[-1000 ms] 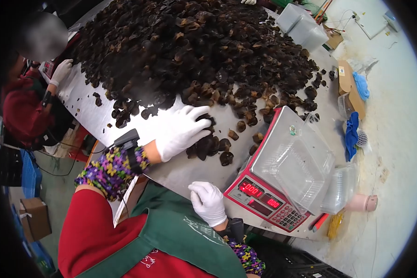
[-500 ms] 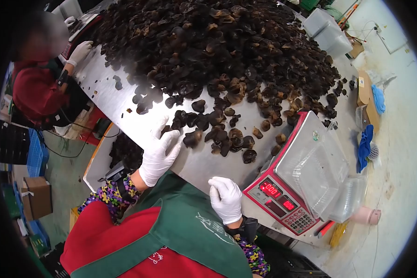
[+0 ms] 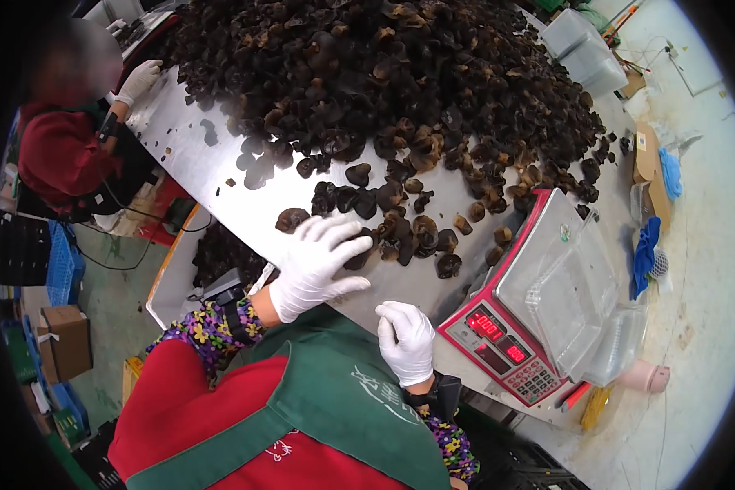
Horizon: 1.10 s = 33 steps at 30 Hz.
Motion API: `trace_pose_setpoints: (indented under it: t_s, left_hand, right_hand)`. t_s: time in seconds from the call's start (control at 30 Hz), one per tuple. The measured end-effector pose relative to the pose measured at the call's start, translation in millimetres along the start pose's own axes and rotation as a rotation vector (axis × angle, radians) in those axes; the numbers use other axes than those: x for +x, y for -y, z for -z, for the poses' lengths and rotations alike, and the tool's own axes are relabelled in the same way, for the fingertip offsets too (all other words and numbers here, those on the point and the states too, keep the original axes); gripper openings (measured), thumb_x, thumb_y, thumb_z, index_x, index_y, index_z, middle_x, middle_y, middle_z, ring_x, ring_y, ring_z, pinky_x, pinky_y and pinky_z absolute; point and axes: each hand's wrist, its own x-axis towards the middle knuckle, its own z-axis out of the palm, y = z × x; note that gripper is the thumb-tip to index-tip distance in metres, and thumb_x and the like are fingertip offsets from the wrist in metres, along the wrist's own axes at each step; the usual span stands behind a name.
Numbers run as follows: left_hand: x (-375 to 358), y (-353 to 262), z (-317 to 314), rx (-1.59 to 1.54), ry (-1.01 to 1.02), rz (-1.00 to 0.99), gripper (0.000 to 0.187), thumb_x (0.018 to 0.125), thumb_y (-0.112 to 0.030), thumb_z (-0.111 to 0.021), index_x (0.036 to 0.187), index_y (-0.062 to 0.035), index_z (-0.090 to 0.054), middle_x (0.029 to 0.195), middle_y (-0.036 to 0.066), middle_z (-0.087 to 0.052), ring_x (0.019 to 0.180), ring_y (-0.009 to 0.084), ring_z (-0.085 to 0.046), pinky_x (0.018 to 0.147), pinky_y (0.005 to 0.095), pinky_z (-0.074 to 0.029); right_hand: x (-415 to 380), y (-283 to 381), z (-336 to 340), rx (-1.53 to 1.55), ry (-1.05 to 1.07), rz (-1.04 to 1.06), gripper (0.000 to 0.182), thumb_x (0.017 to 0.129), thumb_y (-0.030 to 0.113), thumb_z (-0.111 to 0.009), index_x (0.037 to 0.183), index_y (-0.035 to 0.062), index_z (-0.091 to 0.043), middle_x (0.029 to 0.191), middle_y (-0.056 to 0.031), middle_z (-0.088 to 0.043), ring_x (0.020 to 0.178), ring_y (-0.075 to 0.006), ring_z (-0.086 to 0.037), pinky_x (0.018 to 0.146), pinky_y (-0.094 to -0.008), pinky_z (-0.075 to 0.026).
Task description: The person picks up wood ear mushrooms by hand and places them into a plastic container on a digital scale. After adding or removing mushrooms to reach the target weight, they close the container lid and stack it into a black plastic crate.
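My left hand (image 3: 322, 265), in a white glove, is spread over the near edge of the metal table (image 3: 200, 184). Its fingertips overlap a dark wood ear mushroom (image 3: 358, 249), and another wood ear (image 3: 291, 219) lies just beyond its fingers. Also gloved, my right hand (image 3: 407, 343) is held at the table edge, left of the red scale (image 3: 498, 343). Its fingers are curled in against the thumb, hiding whatever is inside. A clear plastic tray (image 3: 567, 302) sits on the scale's plate.
A large heap of wood ears (image 3: 367, 73) covers the table's far part. Stacked clear containers (image 3: 584, 53) stand at the far right. A white bin (image 3: 167, 298) holds more wood ears below the table's left edge. A co-worker's gloved hand (image 3: 141, 80) rests on the table at left.
My left hand has moved right and its fingers have spread over the loose wood ears. My right hand stays curled, shifted slightly right in view.
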Motion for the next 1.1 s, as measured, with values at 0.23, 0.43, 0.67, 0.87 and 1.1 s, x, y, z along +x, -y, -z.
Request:
trace_pose_setpoints:
  t_s: [0.23,0.43,0.67,0.87,1.1]
  left_hand:
    - [5,11,-21,-0.873,-0.063,0.453,0.031,0.094,-0.007,-0.070,0.124,-0.0021,-0.067,0.115,0.008,-0.071,0.105,0.0150,-0.066,0.093,0.0285,-0.053]
    - [2,0,-3,-1.166,0.066,0.593,0.029,0.098,-0.004,-0.065,0.126,0.0016,-0.063,0.123,0.007,-0.064,0.109,0.0112,-0.061,0.098,0.0277,-0.050]
    - [-4,-7,6,-1.217,0.178,0.657,0.028,0.099,-0.003,-0.064,0.127,0.0007,-0.063,0.125,0.007,-0.063,0.111,0.0125,-0.061,0.097,0.0284,-0.051]
    - [-16,-13,5,-0.804,-0.030,0.381,0.029,0.090,-0.001,-0.069,0.119,-0.0022,-0.067,0.112,0.011,-0.069,0.105,0.0199,-0.065,0.091,0.0313,-0.052]
    - [-83,48,64,0.354,-0.472,0.602,0.036,0.084,0.001,-0.066,0.118,-0.0072,-0.064,0.121,0.013,-0.060,0.117,0.0299,-0.054,0.105,0.0398,-0.041]
  right_hand:
    - [0,0,0,0.000,-0.017,0.006,0.021,0.085,0.006,-0.070,0.105,0.0107,-0.069,0.104,-0.0076,-0.068,0.087,-0.0301,-0.066,0.075,-0.0415,-0.052]
    - [8,17,7,0.186,-0.007,-0.145,0.020,0.086,0.003,-0.068,0.105,0.0085,-0.069,0.106,-0.0098,-0.068,0.092,-0.0309,-0.067,0.081,-0.0415,-0.053]
    - [36,34,20,0.195,-0.102,-0.110,0.022,0.088,-0.001,-0.068,0.109,0.0054,-0.070,0.104,-0.0127,-0.067,0.090,-0.0309,-0.067,0.078,-0.0371,-0.054]
    - [46,37,24,0.157,-0.103,-0.121,0.021,0.088,0.000,-0.068,0.109,0.0043,-0.069,0.102,-0.0130,-0.067,0.089,-0.0309,-0.067,0.078,-0.0377,-0.053]
    - [19,16,7,0.167,-0.056,-0.157,0.018,0.090,0.001,-0.066,0.107,0.0046,-0.069,0.104,-0.0132,-0.068,0.091,-0.0312,-0.068,0.079,-0.0387,-0.054]
